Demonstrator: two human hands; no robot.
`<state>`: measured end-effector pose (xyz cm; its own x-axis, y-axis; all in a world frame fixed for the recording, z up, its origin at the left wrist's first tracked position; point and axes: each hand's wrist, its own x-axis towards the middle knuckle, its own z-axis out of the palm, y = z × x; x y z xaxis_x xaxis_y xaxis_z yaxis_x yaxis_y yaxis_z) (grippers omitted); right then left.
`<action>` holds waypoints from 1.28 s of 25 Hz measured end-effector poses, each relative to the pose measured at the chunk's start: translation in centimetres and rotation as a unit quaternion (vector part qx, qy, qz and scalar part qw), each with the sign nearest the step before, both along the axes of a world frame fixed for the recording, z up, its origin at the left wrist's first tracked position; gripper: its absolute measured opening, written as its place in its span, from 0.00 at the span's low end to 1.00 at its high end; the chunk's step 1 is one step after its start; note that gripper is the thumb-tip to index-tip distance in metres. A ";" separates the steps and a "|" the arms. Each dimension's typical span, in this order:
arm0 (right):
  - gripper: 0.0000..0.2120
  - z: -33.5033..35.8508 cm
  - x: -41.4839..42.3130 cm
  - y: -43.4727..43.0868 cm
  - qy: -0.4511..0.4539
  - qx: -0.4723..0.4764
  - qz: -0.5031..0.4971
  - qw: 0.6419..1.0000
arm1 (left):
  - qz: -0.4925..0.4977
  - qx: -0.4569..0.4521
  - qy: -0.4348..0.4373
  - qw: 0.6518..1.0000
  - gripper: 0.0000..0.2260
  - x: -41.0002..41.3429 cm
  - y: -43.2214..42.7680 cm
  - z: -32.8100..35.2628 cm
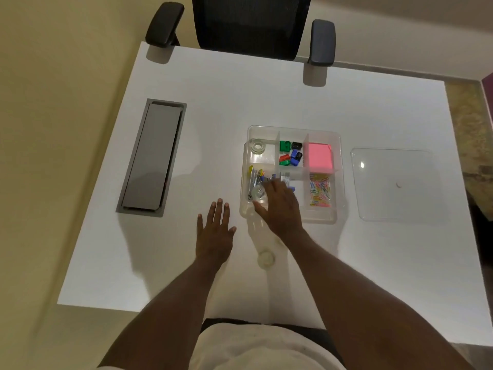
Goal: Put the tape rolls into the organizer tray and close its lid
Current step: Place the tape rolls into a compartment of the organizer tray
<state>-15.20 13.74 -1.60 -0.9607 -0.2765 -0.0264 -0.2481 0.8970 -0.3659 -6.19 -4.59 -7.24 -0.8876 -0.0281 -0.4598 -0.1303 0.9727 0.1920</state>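
Observation:
A clear organizer tray (338, 182) with dividers sits mid-table. One clear tape roll (258, 147) lies in its far-left compartment. My right hand (280, 206) is over the tray's near-left corner, holding a second clear tape roll (259, 195) above the compartment with staplers and clips. A third tape roll (266, 258) lies on the table between my forearms. My left hand (215, 232) rests flat on the table, fingers spread, left of the tray. The clear lid (392, 185) lies flat on the table right of the tray.
The tray also holds coloured sharpeners (291, 153), pink sticky notes (319, 157) and paper clips (319, 190). A grey cable hatch (150, 157) is set into the white table (160, 263) at left. A black office chair (250, 22) stands at the far edge.

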 end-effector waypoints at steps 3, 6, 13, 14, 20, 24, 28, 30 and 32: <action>0.24 1.2 -4.9 0.1 0.011 -0.002 -0.015 1.000 | -0.003 -0.002 0.008 1.000 0.32 0.0 -0.2 -0.5; 0.24 1.5 -9.0 -0.3 -0.009 -0.010 -0.022 1.000 | -0.003 -0.005 0.014 1.000 0.32 0.1 -0.3 -1.0; 0.15 0.8 -16.1 -2.6 -0.015 0.206 0.017 0.978 | -0.005 -0.012 0.026 1.000 0.32 0.4 -0.7 -2.4; 0.15 0.5 -16.7 -2.8 -0.020 0.225 0.018 0.974 | -0.004 -0.010 0.027 1.000 0.32 0.4 -0.7 -2.5; 0.14 -0.8 -17.8 -3.3 -0.031 0.263 0.025 0.964 | 0.001 0.002 0.030 1.000 0.32 0.5 -1.0 -2.8; 0.15 -0.8 -17.6 -3.1 -0.025 0.255 0.022 0.966 | 0.001 0.004 0.023 1.000 0.32 0.3 -1.1 -2.9; 0.13 0.2 -15.7 -2.6 0.006 0.216 0.012 0.976 | 0.000 -0.003 0.012 1.000 0.32 0.2 -0.9 -2.3; 0.12 0.6 -14.0 -2.3 0.018 0.201 0.014 0.979 | -0.002 -0.010 0.001 1.000 0.32 0.0 -0.8 -1.8; 0.11 0.8 -11.9 -1.8 0.028 0.193 0.016 0.981 | -0.005 -0.021 -0.007 1.000 0.32 -0.2 -0.5 -1.4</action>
